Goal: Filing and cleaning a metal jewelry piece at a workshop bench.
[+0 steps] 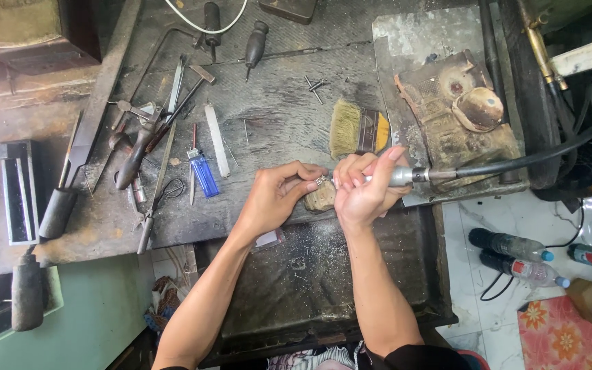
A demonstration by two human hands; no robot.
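Two hands: left hand (284, 194) pinches probably one ring (321, 180).

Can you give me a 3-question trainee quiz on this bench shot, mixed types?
1. True or false: the right hand holds a rotary handpiece fed by a black flexible shaft.
2. Multiple choice: what lies just beyond the hands on the bench? A) a flat paintbrush B) a glass jar C) a tape roll
3. Fill in: the left hand pinches a small silvery piece against a wooden ___ at the bench edge.

Key: 1 true; 2 A; 3 block.
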